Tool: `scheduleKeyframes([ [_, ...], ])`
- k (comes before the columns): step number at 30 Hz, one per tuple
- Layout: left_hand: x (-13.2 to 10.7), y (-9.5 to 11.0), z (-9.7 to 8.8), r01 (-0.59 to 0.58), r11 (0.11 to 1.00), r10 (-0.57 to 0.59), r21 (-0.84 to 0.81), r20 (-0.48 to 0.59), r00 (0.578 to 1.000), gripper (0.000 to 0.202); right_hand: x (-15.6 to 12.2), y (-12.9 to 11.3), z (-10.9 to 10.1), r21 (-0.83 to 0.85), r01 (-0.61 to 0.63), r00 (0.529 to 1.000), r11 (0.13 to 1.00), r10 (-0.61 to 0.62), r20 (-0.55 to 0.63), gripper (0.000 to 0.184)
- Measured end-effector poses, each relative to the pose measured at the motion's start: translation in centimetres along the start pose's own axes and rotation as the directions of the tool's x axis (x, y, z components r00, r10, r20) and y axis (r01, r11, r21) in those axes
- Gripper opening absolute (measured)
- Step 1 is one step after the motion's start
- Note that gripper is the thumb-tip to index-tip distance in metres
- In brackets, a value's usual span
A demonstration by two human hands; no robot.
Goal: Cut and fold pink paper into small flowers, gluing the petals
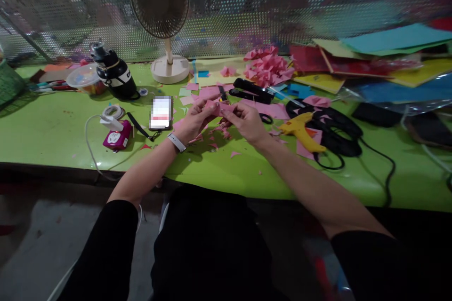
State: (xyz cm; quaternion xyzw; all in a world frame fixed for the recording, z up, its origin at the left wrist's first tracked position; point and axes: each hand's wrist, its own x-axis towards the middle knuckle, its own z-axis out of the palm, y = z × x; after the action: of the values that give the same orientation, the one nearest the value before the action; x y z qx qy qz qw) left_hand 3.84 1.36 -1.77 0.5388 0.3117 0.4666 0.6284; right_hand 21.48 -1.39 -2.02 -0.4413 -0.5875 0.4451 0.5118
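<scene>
Between my two hands is a small piece of pink paper (216,107), pinched by the fingers of both. My left hand (194,120), with a white band on its wrist, grips its left side. The right side of the paper is in the closed fingers of my right hand (246,122). Pink paper scraps (223,132) lie on the green table just below the hands. Behind them are a black stapler (252,91) and flat pink paper (273,110). Part of the held paper is hidden by my fingers.
A pile of folded pink paper pieces (267,68) sits at the back, near a fan (169,68). To the right lie a yellow glue gun (302,132) and coloured sheets (395,40). On the left are a phone (161,112), a black bottle (117,75) and a magenta power adapter (118,137).
</scene>
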Motion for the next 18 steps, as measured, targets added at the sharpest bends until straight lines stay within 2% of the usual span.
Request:
scheduleKeyframes([
  [5,-0.03,-0.01,-0.03,0.012,1.0,-0.012,-0.023,-0.006,1.0,0.038,0.25,0.32,0.1,0.034,0.015,1.0,0.999,-0.015,-0.004,0.047],
  [11,0.04,-0.05,-0.04,-0.079,0.996,0.077,0.045,0.03,0.997,0.041,0.4,0.24,0.21,0.073,-0.016,0.999,0.997,0.013,0.037,0.05],
  [18,0.08,-0.04,-0.33,-0.077,0.995,0.075,0.068,0.025,0.997,0.041,0.34,-0.12,-0.27,0.061,-0.001,0.999,0.998,-0.002,0.053,0.05],
])
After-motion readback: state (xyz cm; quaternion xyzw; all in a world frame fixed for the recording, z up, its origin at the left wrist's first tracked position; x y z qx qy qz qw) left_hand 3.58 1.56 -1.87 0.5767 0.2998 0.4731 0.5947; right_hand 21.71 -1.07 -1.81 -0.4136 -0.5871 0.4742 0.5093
